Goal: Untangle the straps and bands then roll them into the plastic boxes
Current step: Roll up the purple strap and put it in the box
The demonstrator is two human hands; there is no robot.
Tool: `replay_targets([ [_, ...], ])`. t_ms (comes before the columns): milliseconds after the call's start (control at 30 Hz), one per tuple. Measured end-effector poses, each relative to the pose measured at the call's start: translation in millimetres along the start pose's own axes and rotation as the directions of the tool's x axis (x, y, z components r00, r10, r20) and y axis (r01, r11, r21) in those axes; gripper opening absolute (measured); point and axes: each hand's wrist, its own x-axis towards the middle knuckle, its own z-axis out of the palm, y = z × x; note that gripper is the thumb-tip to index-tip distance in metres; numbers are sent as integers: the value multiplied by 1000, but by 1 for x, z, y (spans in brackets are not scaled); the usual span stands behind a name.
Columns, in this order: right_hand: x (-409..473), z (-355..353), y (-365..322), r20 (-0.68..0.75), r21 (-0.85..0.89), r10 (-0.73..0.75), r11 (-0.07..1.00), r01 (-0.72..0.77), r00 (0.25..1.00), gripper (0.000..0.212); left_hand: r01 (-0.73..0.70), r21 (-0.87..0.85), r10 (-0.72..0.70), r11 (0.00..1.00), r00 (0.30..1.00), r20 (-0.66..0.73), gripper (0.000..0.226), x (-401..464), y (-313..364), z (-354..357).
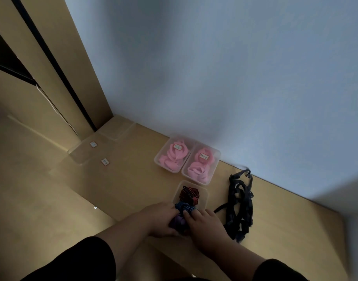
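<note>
Left hand: the left hand (pixel 160 218) is seen at the near end of the nearest plastic box (pixel 202 191), its fingers curled round a rolled bundle of bands.
Right hand: the right hand (pixel 204 226) is laid against the same bundle from the other side, its fingers bent over the blue striped band (pixel 185 207); the roll is gripped between both hands.
Bundle: a blue striped band is seen on top and a purple band (pixel 179 222) beneath it, partly hidden by the fingers.
Nearest plastic box: a red and black striped roll (pixel 189 194) is held in its far half; the blue band is placed at its near end, though whether it lies wholly inside cannot be told.
Pink boxes: two clear boxes, the left pink box (pixel 174 154) and the right pink box (pixel 201 165), are set side by side by the wall, each filled with rolled pink bands and labelled.
Black straps: a tangled heap of black straps (pixel 240 205) is left on the wooden table (pixel 123 179), to the right of the hands.
Empty containers: clear containers (pixel 82 153) with small labels are seen farther left, blurred.
</note>
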Motion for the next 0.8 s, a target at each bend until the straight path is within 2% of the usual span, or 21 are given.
replay_targets([
  [100, -5, -7, 2, 45, 57, 14, 998, -17, 999, 47, 60, 1, -60, 998, 998, -17, 40, 1, 9, 1],
  [167, -9, -8, 5, 64, 85, 13, 996, -19, 998, 50, 85, 6, -85, 996, 996, -13, 36, 3, 16, 2],
  [267, -14, -4, 9, 69, 35, 12, 999, -14, 998, 49, 105, 30, -104, 994, 995, -7, 32, 4, 21, 0],
  [333, -13, 0, 9, 61, 39, -8, 999, 6, 998, 61, 128, 19, -128, 992, 992, 3, 32, 5, 21, -2],
  [433, -13, 4, 8, 28, 26, -29, 999, 28, 999, 70, 174, -54, -174, 983, 985, 11, 34, 8, 21, -3],
  [533, -13, 7, 10, 19, 13, -16, 1000, 16, 1000, 64, 203, -134, -204, 970, 979, 10, 34, 11, 24, 1],
  [667, -15, -1, 8, 30, 119, 9, 993, -13, 1000, 46, 206, -177, -208, 962, 978, 7, 32, 11, 28, 5],
  [800, -14, -1, 6, 83, 245, 46, 967, -65, 995, 44, 182, -121, -177, 976, 983, 57, 31, 12, 28, 2],
])
